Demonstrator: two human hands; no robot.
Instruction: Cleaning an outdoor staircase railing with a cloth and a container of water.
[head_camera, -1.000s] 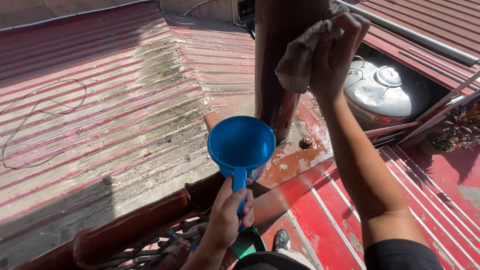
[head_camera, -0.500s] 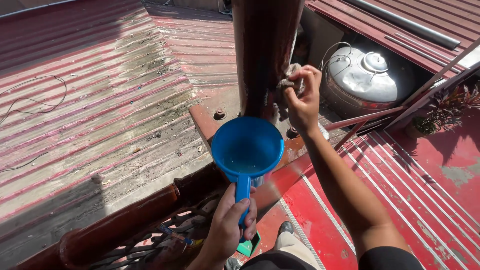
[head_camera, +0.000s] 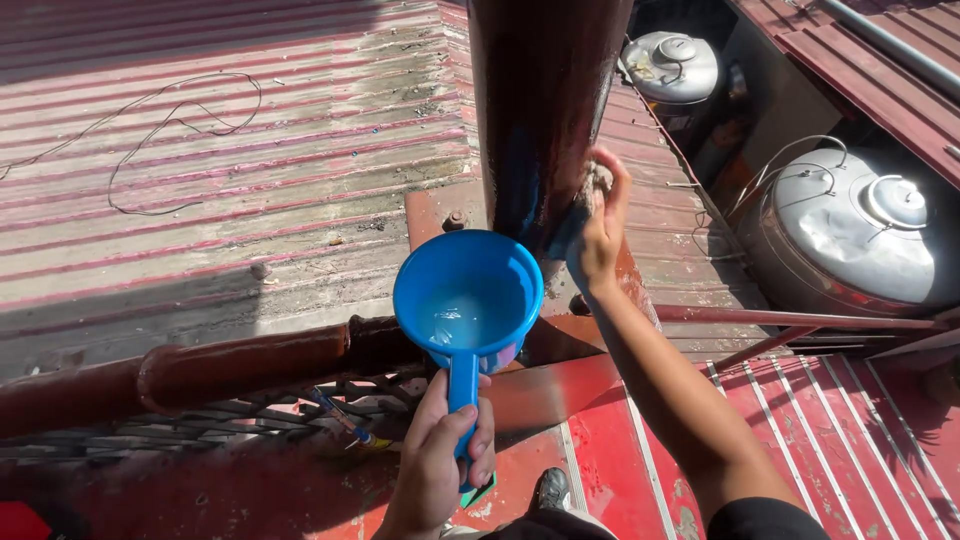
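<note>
Two hands appear: the left hand (head_camera: 437, 462) grips the handle of one blue dipper (head_camera: 468, 298), and the right hand (head_camera: 598, 235) presses one rag (head_camera: 590, 190) against one dark red-brown pipe (head_camera: 545, 100). Two metal tanks (head_camera: 855, 235) stand to the right below the corrugated roof (head_camera: 220, 190). The dipper is round, bright blue and holds a little clear water; it sits just beside the pipe's base. Compared with half a second ago, the right hand and rag sit lower on the pipe.

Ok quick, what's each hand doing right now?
Left hand: closed around the handle of the blue dipper.
Right hand: pressing a rag against the dark pole.
</note>
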